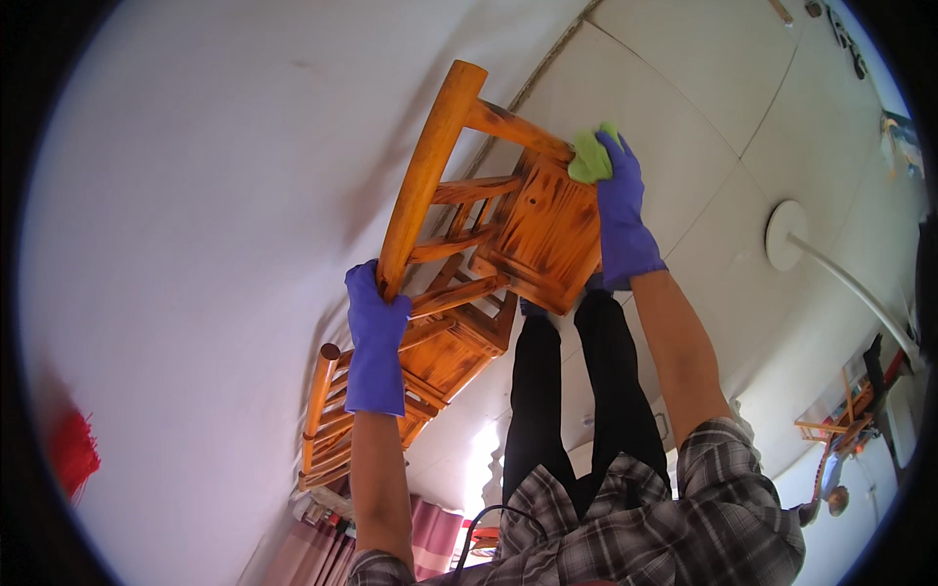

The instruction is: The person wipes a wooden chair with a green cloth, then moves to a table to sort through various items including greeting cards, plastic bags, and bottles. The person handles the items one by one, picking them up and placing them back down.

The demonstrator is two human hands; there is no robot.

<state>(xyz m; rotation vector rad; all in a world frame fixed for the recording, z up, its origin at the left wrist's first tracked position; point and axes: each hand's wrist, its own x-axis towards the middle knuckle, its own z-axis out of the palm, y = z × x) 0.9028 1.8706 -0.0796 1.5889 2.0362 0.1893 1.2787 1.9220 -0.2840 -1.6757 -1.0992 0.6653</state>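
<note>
A wooden chair [553, 220] with a scorched grain finish stands before me, its slatted back beside the white wall. My left hand [377, 315], in a purple rubber glove, grips the near end of the chair's thick top rail [432, 176]. In my right hand [619, 198], gloved the same way, is a crumpled light green cloth [592, 155]. It presses on the far round post [524, 130] of the back, close to the seat's corner. The fingers of the right hand are partly hidden behind the cloth.
More wooden chairs [447, 348] stand in a row along the wall [205, 183], close to my left forearm. To the right, a round white base [786, 236] with a curved pole rests on the tiled floor [681, 139]. A red fringed thing [73, 450] is at far left; curtains [436, 535] hang below.
</note>
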